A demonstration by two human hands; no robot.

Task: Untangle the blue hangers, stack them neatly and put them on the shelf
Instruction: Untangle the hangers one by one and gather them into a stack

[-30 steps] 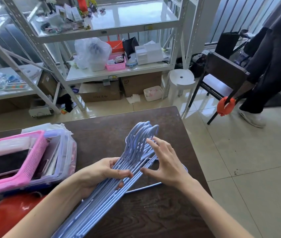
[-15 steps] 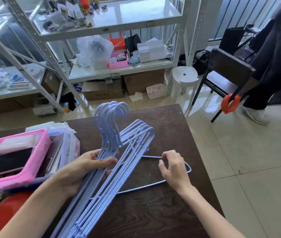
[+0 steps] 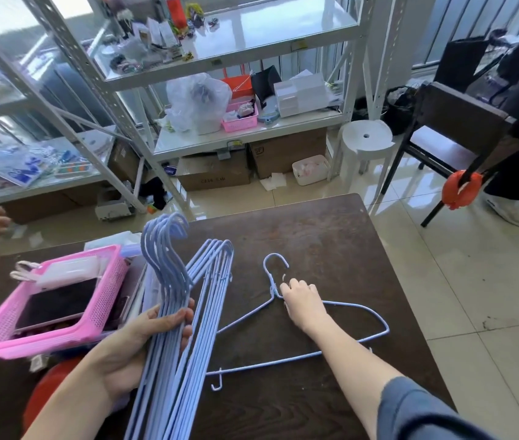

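- Since half a second ago, the single hanger point(image 3: 299, 341) has been laid out flat on the bench point(image 3: 331, 236), its whole triangle now showing, and the right hand point(image 3: 304, 301) has moved up to its neck.
- Left hand point(image 3: 143, 341), lower left of the frame, palm up, clasps the bundle of blue hangers point(image 3: 175, 328).
- Right hand reaches forward at centre, fingers curled at the lone hanger's neck; whether they actually pinch it, I cannot tell.
- Bundle runs from bottom edge toward upper centre, hooks uppermost, curling rightward; single hanger's hook points to the far edge.
- Bundle's lower ends are cut off by the frame.
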